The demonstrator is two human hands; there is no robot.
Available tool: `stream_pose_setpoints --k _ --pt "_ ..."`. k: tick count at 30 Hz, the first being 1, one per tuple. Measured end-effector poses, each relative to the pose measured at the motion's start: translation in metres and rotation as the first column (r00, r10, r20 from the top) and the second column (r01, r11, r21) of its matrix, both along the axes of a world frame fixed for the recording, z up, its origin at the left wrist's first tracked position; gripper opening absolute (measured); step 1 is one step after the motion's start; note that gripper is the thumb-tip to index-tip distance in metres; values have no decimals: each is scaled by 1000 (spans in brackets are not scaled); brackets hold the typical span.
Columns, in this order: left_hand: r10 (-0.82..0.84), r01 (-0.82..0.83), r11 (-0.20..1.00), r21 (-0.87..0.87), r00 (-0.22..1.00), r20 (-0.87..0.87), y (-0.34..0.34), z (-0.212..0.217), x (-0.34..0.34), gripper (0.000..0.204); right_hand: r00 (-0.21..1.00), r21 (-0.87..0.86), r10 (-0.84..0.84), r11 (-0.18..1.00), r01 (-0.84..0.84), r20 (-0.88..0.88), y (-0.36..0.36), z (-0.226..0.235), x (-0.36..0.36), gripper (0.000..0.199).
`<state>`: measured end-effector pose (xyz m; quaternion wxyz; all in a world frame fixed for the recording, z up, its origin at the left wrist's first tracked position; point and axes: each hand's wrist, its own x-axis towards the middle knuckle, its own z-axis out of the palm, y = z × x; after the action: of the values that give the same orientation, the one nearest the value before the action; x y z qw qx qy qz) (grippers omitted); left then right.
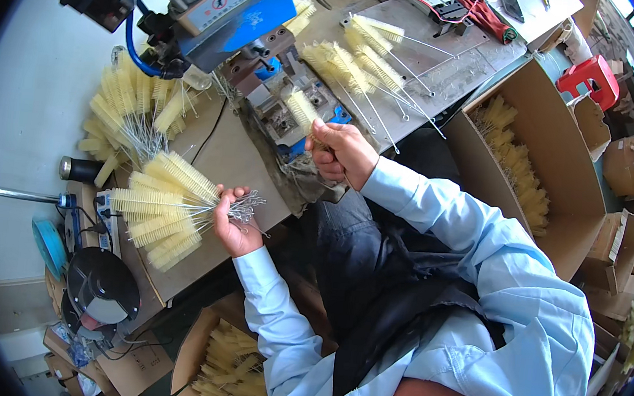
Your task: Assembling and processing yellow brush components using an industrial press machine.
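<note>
Yellow brushes point(156, 204), perhaps eight, clutched in left hand point(230, 224); right hand point(344, 153) grips one brush point(302, 108).

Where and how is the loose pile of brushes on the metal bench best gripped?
Probably by the bare wire stems, from the near edge of the metal bench: the brushes lie with stems slanting toward that edge, bulky bristle heads farther in.

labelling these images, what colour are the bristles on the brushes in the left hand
The bristles are pale yellow, best seen in the head view.
</note>
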<state>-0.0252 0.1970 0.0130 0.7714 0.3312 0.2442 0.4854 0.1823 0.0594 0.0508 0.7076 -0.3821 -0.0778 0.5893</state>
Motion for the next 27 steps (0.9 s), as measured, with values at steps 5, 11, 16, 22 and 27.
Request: stream_pose_setpoints --k 5,11,16,22,27 --pt "11 -10 1000 17 1000 -16 0 0 0 37 999 21 -10 1000 10 -33 2 3 15 37" --pt "5 -5 1000 25 1000 -18 0 -1 1 36 996 42 -20 999 24 -92 4 3 18 36" --pt "-2 3 1000 20 1000 -13 0 -1 2 35 997 -16 -33 999 32 -63 4 2 26 36" --pt "-5 5 999 52 1000 -8 1 -2 1 28 969 129 73 991 -43 -237 7 -2 32 36" --pt "3 -3 999 41 1000 4 0 -1 3 35 953 170 90 985 -41 -290 10 -4 35 36"
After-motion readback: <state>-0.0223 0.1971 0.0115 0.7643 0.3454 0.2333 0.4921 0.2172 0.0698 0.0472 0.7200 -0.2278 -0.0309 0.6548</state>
